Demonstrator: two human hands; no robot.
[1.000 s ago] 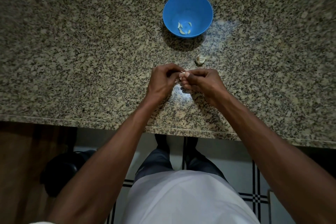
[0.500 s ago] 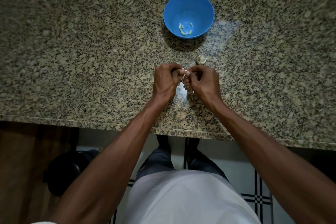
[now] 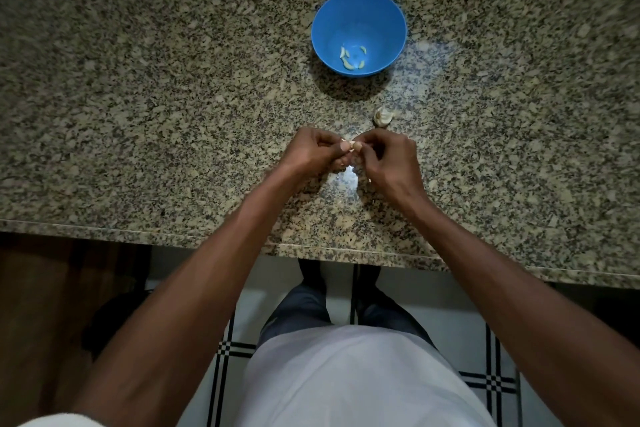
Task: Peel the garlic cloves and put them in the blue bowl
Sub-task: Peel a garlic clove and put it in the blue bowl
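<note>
1. We looked down from the head camera at a speckled granite counter (image 3: 138,97), with our two bare forearms reaching forward over its front edge.
2. Our left hand (image 3: 311,154) and right hand (image 3: 389,163) met just above the counter, near the middle of the view, fingertips pressed together.
3. Between those fingertips we pinched a small garlic clove (image 3: 352,146); only a pale sliver of it showed, the rest hidden by our fingers.
4. Both hands were closed around that clove, thumbs and forefingers curled in tight, the left from the left side and the right from the right side.
5. We could not tell how much skin remained on the held clove, since it was too small and too covered.
6. The blue bowl (image 3: 388,21) stood on the counter beyond our hands, well apart from them and slightly to the right of the clove.
7. In the bottom of the bowl lay a few peeled cloves (image 3: 351,59), pale and curved, clustered together.
8. A small head of garlic (image 3: 382,116), still in its papery skin, sat on the counter between the bowl and our right hand, just beyond the right knuckles and not touching them.
9. Below the counter edge we saw our pale shirt (image 3: 346,381), dark trousers and a white tiled floor (image 3: 478,354) with dark lines.
</note>
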